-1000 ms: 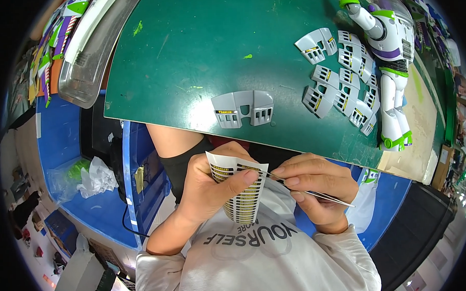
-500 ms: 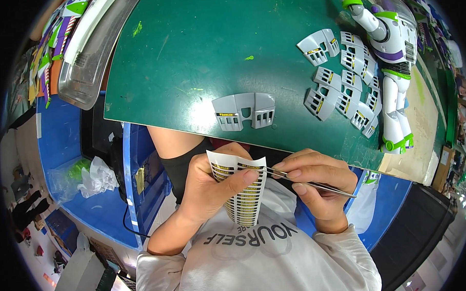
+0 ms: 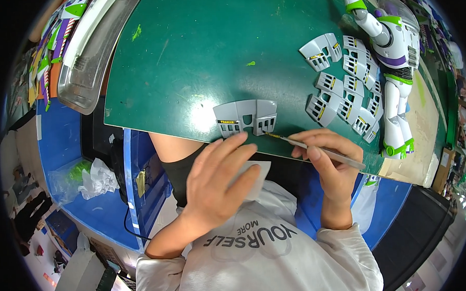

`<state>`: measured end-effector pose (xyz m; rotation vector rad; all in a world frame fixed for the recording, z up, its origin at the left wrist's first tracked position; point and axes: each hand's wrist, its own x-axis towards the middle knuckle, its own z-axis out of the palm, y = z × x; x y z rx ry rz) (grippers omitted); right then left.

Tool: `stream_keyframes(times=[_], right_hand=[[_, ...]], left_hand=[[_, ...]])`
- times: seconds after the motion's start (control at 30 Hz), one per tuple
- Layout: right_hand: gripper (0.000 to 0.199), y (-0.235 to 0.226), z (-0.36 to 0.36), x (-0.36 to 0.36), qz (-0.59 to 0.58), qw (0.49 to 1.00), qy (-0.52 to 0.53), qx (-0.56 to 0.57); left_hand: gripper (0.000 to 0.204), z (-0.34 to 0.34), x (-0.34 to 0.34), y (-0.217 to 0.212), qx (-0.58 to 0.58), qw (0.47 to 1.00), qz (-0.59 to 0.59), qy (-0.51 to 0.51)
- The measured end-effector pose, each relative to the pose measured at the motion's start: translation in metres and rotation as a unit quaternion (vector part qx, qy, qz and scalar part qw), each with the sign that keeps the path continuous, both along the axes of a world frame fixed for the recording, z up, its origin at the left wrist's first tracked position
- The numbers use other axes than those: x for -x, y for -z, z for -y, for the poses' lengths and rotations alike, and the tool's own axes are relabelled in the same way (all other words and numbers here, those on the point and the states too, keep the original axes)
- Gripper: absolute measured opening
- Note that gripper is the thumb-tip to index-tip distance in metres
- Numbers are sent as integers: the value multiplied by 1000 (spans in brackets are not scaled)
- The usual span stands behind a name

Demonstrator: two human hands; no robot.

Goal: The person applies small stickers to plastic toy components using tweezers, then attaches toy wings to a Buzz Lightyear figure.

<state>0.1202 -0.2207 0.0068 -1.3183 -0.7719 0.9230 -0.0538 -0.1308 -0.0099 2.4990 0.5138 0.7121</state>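
Observation:
My right hand grips metal tweezers that slant up and left. A narrow black-and-yellow sticker is at their tips, by the lower right edge of a grey plastic part. That part lies near the table's front edge and has a similar sticker on its left half. My left hand is just below it, fingers stretched out and apart, fingertips close to its lower edge. Partly behind this hand is the white sticker sheet; whether it rests in my lap or touches the palm is hidden.
Several similar grey parts with stickers lie at the right of the green table. Beyond them lies a white, green and purple toy figure. A clear plastic tray stands at the left, above a blue bin with crumpled plastic.
My right hand has moved the tweezers from the sheet up to the grey part, with a sticker at the tips. My left hand has opened and reached up toward the part; the sheet now sits lower.

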Motion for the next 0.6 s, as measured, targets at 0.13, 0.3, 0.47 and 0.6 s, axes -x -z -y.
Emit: stream_keyframes(times=[0.13,0.3,0.47,0.6], right_hand=[[12,4,-9,-4,-8,1000,-22,8],[12,6,-15,-7,-8,999,-48,20],[12,6,-15,-8,-1,999,-16,39],[13,8,-15,-10,-2,999,-20,39]], left_hand=[[15,5,-10,0,-19,997,-72,8],[10,4,-10,1,-12,995,-93,12],[1,5,-13,3,-21,996,-86,-9],[1,4,-13,4,-19,996,-82,-12]])
